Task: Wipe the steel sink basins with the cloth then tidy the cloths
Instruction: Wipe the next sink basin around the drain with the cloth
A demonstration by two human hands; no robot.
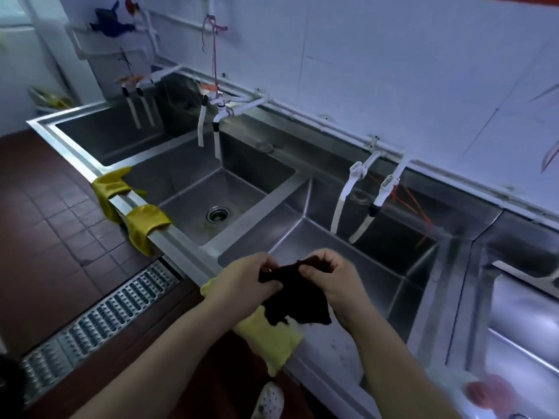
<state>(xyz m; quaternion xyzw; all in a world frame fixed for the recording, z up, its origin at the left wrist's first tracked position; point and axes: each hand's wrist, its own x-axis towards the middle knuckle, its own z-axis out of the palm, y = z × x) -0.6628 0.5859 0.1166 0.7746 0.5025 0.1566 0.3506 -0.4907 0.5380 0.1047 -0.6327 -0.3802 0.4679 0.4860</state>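
Both hands pinch the dark cloth [298, 293] by its upper edge, the left hand [246, 282] at its left corner and the right hand [334, 278] at its right, fingers curled onto the fabric. The cloth hangs between them above the front rim of the steel sink [193, 261], over the rightmost basin [363, 255]. A yellow cloth [269, 337] drapes over that rim just below the dark cloth, and two yellow gloves [133, 207] hang over it farther left.

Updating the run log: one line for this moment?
left hand: pinches dark cloth | right hand: pinches it | over near basin
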